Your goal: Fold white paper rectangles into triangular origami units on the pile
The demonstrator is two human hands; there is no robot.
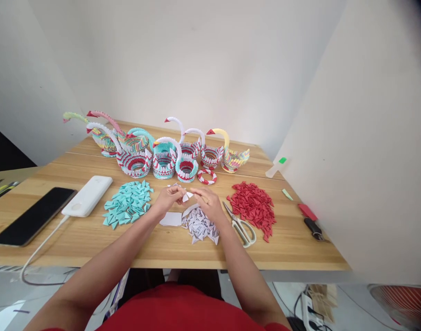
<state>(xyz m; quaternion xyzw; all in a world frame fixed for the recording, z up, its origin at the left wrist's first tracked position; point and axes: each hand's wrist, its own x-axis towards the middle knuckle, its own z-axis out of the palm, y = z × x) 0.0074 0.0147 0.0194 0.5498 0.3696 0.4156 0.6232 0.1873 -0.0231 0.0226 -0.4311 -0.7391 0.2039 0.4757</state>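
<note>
My left hand pinches a small piece of white folded paper between thumb and fingers, above the middle of the table. Opposite it, my right hand has its fingertips closed at the other side of the same paper; its thumb is partly hidden. Below the hands lie a heap of white folded paper triangles and a small stack of white paper slips. Some more white paper shows behind my left fingers. Scissors with pale handles rest just right of my right hand.
Turquoise triangles lie left, red triangles right. Several folded-paper swans and a red-white paper ring stand behind. A phone and a cabled white power bank lie left, a black-handled tool at right.
</note>
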